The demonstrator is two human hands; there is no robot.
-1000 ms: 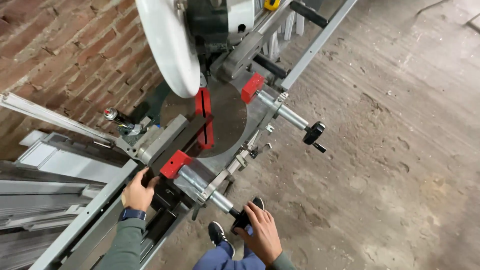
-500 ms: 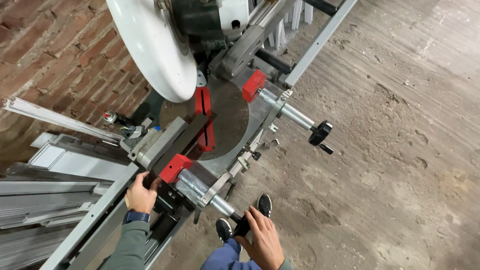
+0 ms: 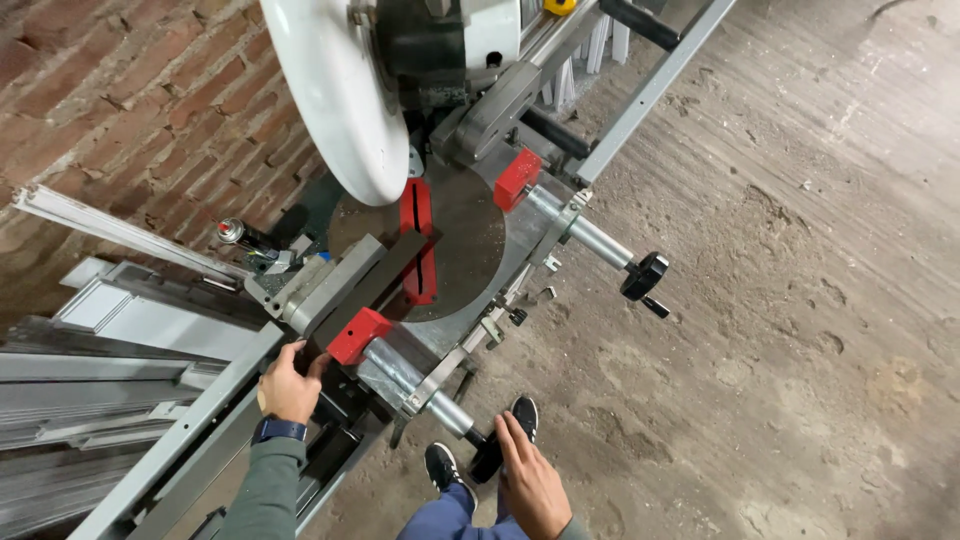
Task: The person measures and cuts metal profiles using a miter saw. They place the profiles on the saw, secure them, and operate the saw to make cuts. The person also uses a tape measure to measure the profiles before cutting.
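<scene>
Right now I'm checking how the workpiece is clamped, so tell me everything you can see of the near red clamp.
The near red clamp is a small red block, seemingly painted metal, on the end of a silvery threaded shaft running toward a black knob. It sits at the round saw table's near edge, against a dark profile. The left hand rests beside it; the right hand is at the knob.
</scene>
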